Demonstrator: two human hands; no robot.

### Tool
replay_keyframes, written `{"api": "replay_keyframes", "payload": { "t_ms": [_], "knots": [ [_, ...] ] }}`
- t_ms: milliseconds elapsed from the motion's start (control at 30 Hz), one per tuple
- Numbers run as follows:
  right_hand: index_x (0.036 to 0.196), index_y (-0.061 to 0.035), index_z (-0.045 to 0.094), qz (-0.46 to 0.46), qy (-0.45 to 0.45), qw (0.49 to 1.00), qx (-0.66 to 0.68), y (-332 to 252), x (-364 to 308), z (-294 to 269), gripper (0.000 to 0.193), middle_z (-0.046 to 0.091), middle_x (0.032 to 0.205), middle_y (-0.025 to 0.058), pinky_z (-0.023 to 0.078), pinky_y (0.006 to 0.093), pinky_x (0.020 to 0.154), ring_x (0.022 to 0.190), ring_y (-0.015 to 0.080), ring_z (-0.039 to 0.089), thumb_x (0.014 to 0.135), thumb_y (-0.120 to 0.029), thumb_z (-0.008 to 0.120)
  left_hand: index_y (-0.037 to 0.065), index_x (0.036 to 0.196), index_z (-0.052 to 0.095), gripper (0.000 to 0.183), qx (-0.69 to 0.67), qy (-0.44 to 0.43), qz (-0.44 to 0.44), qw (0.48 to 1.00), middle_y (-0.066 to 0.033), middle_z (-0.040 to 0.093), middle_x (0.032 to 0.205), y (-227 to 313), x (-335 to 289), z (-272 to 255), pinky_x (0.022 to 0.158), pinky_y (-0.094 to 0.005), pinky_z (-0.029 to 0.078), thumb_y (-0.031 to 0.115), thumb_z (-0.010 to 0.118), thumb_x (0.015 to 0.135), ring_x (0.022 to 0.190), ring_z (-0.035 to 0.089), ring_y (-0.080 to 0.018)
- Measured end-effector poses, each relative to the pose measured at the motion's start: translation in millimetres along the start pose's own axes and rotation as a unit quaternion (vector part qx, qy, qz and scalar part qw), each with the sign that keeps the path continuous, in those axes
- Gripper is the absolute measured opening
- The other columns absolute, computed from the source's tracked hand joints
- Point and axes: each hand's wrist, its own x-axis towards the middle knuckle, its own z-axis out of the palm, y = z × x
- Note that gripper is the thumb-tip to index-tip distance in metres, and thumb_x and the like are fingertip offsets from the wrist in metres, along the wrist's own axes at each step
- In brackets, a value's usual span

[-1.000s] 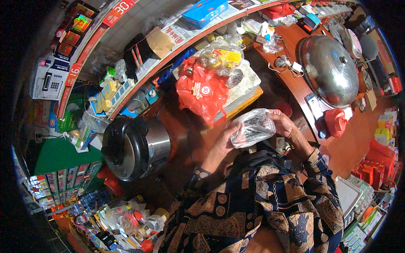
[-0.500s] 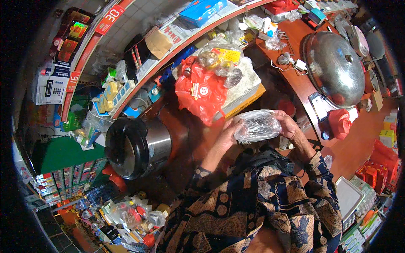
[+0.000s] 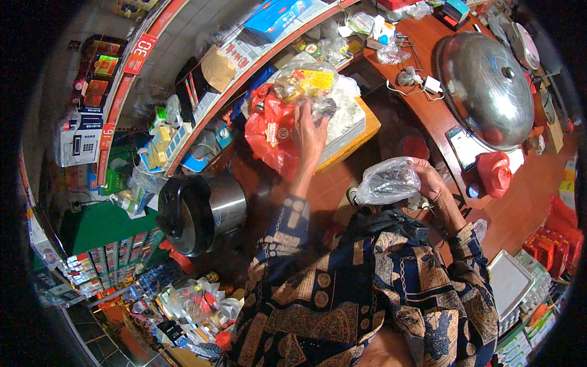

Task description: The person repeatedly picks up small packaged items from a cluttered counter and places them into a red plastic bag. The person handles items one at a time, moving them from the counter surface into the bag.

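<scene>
In my right hand [image 3: 431,180] is a clear plastic bag [image 3: 387,181], pinched at its right end and puffed out toward the left. My left hand [image 3: 312,131] reaches over a red plastic bag [image 3: 272,137], its thumb and fingers apart at the edge of small clear bags with dark contents [image 3: 324,107]. Whether the fingertips touch these bags, I cannot tell. A yellow card [image 3: 317,81] lies just beyond the fingers. The pile rests on a white-topped wooden stand [image 3: 345,137].
A large steel pot [image 3: 223,205] with a black lid stands left. On the red-brown table [image 3: 391,67] at right are a domed metal lid [image 3: 486,92], a phone [image 3: 462,148] and a red bag [image 3: 492,174]. Curved shelves [image 3: 244,79] with goods run along the far left.
My left hand has let go of the clear plastic bag and moved up to the pile on the red bag. My right hand still holds the clear bag, now slightly farther right.
</scene>
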Motion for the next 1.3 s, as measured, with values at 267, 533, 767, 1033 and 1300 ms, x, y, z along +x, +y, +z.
{"api": "replay_keyframes", "payload": {
  "t_ms": [267,533,767,1033,1300],
  "knots": [
    [0.109,0.0035,0.063,-0.014,0.007,1.0,0.004,-7,-4,-18,0.024,0.07,0.094,0.0088,0.056,0.0295,0.077,0.082,0.0158,0.067,0.094,-0.012,0.054,0.003,0.105,0.062,0.031,0.032,-0.105,-0.069,0.992,-0.0162,0.062,0.089,-11,1,9,0.071,-0.0432,0.048,0.004,0.069,0.074,0.08,0.061,-0.033],
    [0.111,0.0027,0.063,0.002,-0.009,1.0,0.019,-12,1,-20,0.024,0.07,0.097,0.0094,0.056,0.0303,0.08,0.085,0.0166,0.068,0.093,-0.012,0.055,-0.004,0.103,0.057,0.021,-0.183,-0.032,-0.162,0.969,-0.0063,0.063,0.088,-50,-10,24,0.064,-0.0259,0.046,0.002,0.063,0.084,0.075,0.058,-0.0103],
    [0.112,0.0029,0.062,0.014,-0.012,1.0,0.012,-17,-1,-22,0.025,0.07,0.1,0.01,0.056,0.0311,0.082,0.087,0.0171,0.068,0.094,-0.012,0.055,0.0,0.105,0.055,0.024,-0.478,-0.041,-0.301,0.824,-0.0073,0.063,0.093,-42,-9,15,0.071,-0.0257,0.05,0.003,0.065,0.084,0.079,0.059,-0.0118],
    [0.11,0.0007,0.063,-0.002,-0.011,1.0,0.006,-22,-6,-29,0.023,0.07,0.094,0.0069,0.056,0.03,0.079,0.082,0.0149,0.067,0.094,-0.014,0.055,-0.001,0.107,0.055,0.027,-0.538,-0.037,-0.317,0.781,-0.0091,0.065,0.096,-26,-8,7,0.073,-0.0288,0.053,0.002,0.067,0.082,0.083,0.063,-0.0152],
    [0.114,0.0017,0.06,0.005,-0.012,1.0,-0.019,-31,-3,-26,0.028,0.068,0.1,0.0084,0.055,0.031,0.079,0.085,0.0161,0.067,0.094,-0.016,0.055,-0.003,0.109,0.055,0.033,-0.472,-0.017,-0.315,0.823,-0.0109,0.066,0.1,-20,-5,-1,0.079,-0.0277,0.051,-0.006,0.065,0.078,0.086,0.064,-0.0152]
  ]
}}
